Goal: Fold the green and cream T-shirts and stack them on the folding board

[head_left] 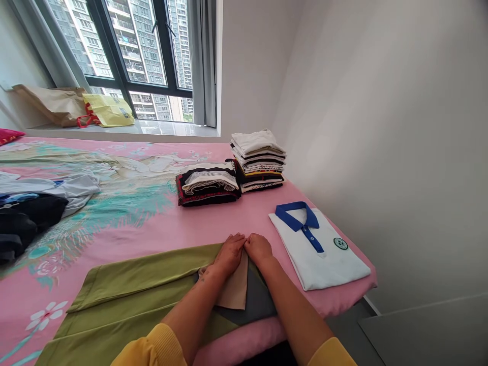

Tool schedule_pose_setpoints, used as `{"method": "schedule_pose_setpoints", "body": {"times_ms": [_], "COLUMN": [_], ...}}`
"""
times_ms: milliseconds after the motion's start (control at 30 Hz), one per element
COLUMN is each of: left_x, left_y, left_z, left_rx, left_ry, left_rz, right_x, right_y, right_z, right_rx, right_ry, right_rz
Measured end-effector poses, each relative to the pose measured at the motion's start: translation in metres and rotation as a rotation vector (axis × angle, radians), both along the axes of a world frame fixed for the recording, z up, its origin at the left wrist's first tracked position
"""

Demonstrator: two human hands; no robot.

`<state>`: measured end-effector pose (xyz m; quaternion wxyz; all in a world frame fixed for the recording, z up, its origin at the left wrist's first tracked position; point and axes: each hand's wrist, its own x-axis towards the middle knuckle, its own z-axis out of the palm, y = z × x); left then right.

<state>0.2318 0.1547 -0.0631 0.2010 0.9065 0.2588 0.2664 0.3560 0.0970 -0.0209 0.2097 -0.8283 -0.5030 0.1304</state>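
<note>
Yellow sleeves (152, 348), two; left hand (231, 252) laid flat and right hand (258, 247) curled, grip hidden, at the far edge of an olive garment (148, 277) spread on a pink bed (251, 211); rightward, one folded white polo shirt (331, 264); beyond, two clothes stacks (208, 184).

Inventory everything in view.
Garment: 1, olive, beige, grey, front centre
Polo shirt: 1, white, blue collar, right
Clothing stacks: 2, mixed colours, centre back
Loose clothes: several, white and dark, left
Bedsheet: 1, pink floral, beneath clothes
Red item: 1, red, left
Bags: 2, brown and yellow, windowsill
Window: 1, dark frame, back
Curtains: 2, grey, flanking window
Buildings: several, pale, outside
Walls: several, pale, around
Floor: 1, grey, lower right
Sleeves: 2, yellow, bottom
Left hand: 1, bare, on garment
Right hand: 1, bare, on garment
</note>
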Motion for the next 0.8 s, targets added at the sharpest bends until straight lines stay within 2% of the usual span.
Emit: {"method": "schedule_pose_setpoints", "body": {"times_ms": [267,467,667,800], "left_x": [0.0,-0.001,-0.003,-0.003], "left_y": [-0.001,-0.004,-0.006,-0.006], "left_z": [0.003,0.007,0.009,0.01], "left_rx": [-0.011,-0.015,-0.013,-0.012], "left_ry": [-0.007,-0.012,-0.015,-0.006], "left_rz": [0.016,0.017,0.008,-0.003], "right_x": [0.004,0.009,0.02,0.028], "right_y": [-0.016,-0.026,-0.027,-0.016], "right_z": [-0.006,-0.014,-0.016,-0.015], "right_rx": [0.159,0.294,0.349,0.301], "right_ry": [0.103,0.268,0.374,0.382], "right_rz": [-0.011,0.007,-0.051,-0.028]}}
